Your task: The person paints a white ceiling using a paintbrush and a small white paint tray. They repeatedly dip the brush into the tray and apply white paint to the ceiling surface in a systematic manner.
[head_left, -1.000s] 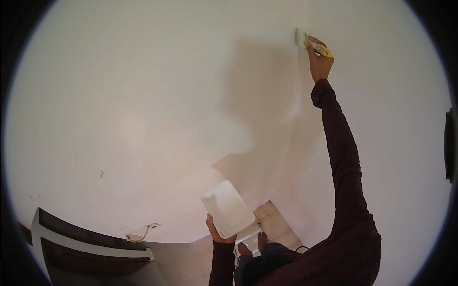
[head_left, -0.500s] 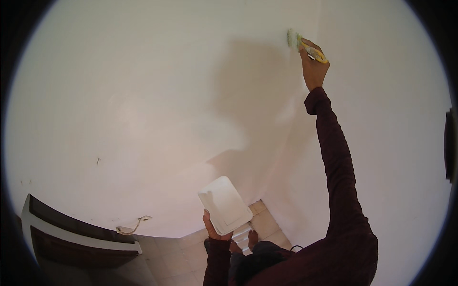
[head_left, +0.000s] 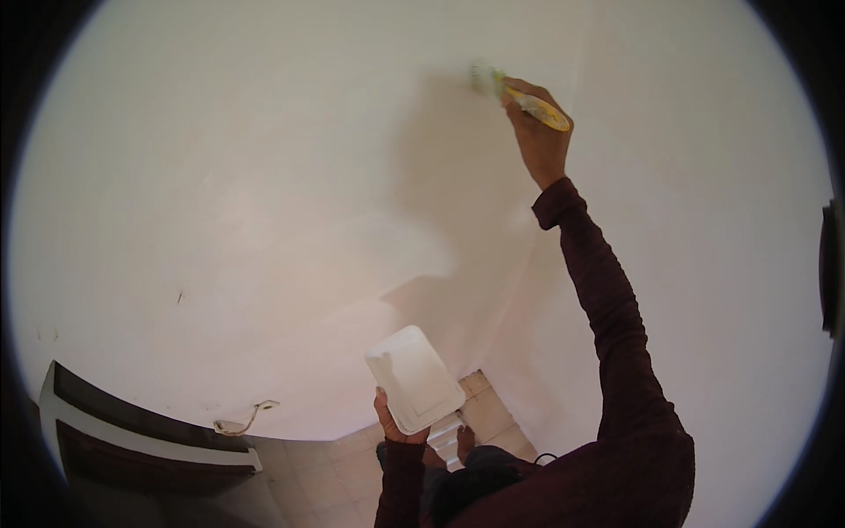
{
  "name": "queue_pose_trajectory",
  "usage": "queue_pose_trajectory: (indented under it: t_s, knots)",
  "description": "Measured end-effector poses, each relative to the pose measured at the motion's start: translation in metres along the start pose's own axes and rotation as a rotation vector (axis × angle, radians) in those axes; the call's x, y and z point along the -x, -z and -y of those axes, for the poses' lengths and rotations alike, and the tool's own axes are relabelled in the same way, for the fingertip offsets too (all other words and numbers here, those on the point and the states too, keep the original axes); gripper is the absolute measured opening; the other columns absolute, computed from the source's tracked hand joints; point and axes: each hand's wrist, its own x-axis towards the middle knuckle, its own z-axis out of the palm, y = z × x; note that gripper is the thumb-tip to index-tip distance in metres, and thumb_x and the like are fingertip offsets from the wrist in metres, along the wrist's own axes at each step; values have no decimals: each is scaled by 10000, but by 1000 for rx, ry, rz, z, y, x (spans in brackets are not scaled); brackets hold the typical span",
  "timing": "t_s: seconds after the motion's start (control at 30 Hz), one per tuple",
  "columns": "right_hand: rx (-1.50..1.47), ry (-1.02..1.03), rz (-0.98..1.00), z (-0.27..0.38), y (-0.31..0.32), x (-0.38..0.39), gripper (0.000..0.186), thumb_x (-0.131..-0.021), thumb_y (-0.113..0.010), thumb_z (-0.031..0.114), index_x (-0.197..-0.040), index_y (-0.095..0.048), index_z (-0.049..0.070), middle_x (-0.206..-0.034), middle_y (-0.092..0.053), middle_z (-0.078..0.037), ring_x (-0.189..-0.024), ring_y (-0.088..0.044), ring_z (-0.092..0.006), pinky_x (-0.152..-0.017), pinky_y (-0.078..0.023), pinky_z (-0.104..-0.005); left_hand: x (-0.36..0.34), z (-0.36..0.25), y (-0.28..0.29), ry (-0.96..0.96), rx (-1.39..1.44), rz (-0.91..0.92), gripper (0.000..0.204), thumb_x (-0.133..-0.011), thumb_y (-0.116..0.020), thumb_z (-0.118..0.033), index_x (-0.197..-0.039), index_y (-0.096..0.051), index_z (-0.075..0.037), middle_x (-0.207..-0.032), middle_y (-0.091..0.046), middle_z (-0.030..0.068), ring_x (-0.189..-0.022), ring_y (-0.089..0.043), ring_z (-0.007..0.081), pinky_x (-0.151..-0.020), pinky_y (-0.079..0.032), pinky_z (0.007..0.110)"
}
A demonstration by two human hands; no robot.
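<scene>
Dim light casts my soft-edged shadow [head_left: 449, 176] left of and below my right hand [head_left: 539, 136], with fisheye bending farther out.

We see the bristles [head_left: 481, 77] of the brush [head_left: 540, 111] only as a blur, and cannot tell whether they touch the wall [head_left: 264, 176]. Our right hand [head_left: 541, 145] hides part of the handle. The white tray [head_left: 421, 378] covers most fingers of our left hand [head_left: 393, 429]. Near the wall's lower left, marks [head_left: 180, 297] are too small to identify. The picture's rim cuts off a dark shape [head_left: 827, 268] at right.
</scene>
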Motion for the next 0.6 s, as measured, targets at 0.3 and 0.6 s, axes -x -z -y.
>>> queue_pose_trajectory:
  t_s: [0.3,0.6]
  knots:
    - [-331,-232,-61,-71,50,-19,312,-874,-757,158,-1142,-689,13,-1070,-702,-71,-895,-675,-137,-735,-565,-277,-4,-1,16,-4,-81,-15,826,-853,-672,-537,-1515,-351,-161,-1485,-433,197,-1306,-444,509,-1079,-383,646]
    - [-122,-186,-301,-136,114,-52,235,-853,-727,89,-1081,-730,31,-949,-709,-52,-779,-658,-103,-716,-565,-252,-2,-1,29,26,-73,-39,857,-832,-700,-531,-1518,-345,-161,-1486,-435,188,-1334,-412,502,-1086,-372,647]
